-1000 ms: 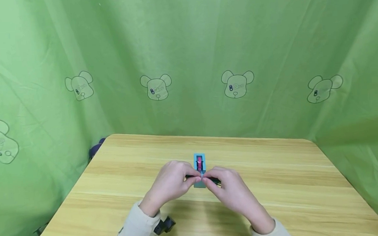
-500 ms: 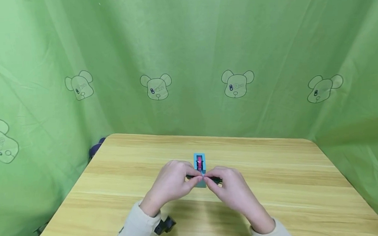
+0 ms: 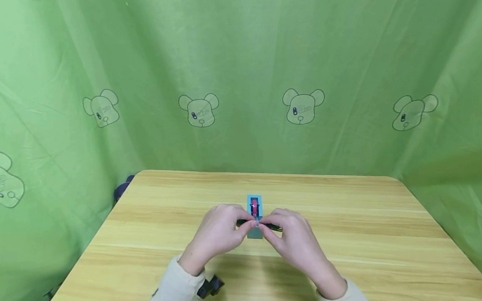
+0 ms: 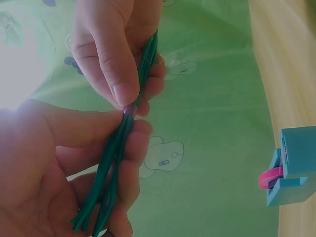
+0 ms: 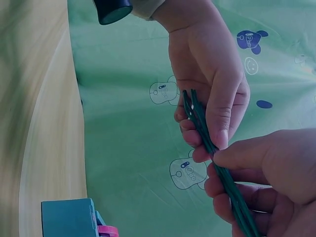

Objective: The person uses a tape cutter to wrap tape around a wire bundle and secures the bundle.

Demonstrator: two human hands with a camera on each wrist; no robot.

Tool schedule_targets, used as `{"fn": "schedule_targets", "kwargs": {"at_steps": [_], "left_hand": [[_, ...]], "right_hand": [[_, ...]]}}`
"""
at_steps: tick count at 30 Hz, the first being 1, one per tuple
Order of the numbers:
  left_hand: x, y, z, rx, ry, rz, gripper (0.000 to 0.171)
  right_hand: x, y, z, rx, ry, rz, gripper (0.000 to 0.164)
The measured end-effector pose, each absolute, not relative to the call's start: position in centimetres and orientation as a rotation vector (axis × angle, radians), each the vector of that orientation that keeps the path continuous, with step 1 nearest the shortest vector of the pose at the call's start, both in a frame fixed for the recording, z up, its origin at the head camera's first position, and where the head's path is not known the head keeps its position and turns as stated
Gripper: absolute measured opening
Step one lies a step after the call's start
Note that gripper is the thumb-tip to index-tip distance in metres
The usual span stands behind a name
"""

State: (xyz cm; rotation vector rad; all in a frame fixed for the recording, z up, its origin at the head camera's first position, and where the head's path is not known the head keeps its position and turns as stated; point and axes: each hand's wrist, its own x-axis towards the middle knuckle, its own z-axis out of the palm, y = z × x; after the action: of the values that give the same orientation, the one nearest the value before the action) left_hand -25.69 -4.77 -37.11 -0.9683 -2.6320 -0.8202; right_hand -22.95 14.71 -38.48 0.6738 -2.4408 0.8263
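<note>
A folded bundle of thin green cords (image 4: 109,170) runs between both hands, with loose ends at one end and loops at the other. A short clear, pinkish band, perhaps tape (image 4: 129,110), sits round its middle. My left hand (image 3: 218,231) pinches the bundle on one side of the band between thumb and fingers. My right hand (image 3: 292,238) pinches it on the other side, the two thumb tips close together. In the right wrist view both hands hold the cords (image 5: 230,187) in line. Just beyond the hands stands a blue tape dispenser (image 3: 253,197) with a pink roll (image 3: 254,207).
The wooden table (image 3: 167,218) spreads round the dispenser. A green curtain (image 3: 244,55) with bear-head prints hangs behind and at both sides. A dark purple thing (image 3: 121,190) shows past the table's left edge. Black wrist cameras (image 3: 210,287) sit at the sleeves.
Both hands stay nearly in place, their fingertips shifting only slightly over the dispenser's front. The right wrist has moved a little to the left. The dispenser has not moved.
</note>
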Motion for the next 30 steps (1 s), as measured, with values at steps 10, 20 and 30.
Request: {"fn": "schedule_targets", "kwargs": {"at_steps": [10,20,30], "left_hand": [[-25.64,-4.64,-37.03,-0.950,-2.612,-0.820,0.011],[-25.65,-4.43,-37.28,-0.952,-2.587,-0.803,0.008],[-25.50,-4.41,-37.30,-0.946,-2.577,-0.786,0.007]], "right_hand": [[-22.79,14.42,-38.51,0.639,-2.395,0.835,0.007],[-22.92,14.63,-38.36,0.595,-2.499,0.905,0.005],[-22.83,14.82,-38.09,0.601,-2.604,0.911,0.004]]}}
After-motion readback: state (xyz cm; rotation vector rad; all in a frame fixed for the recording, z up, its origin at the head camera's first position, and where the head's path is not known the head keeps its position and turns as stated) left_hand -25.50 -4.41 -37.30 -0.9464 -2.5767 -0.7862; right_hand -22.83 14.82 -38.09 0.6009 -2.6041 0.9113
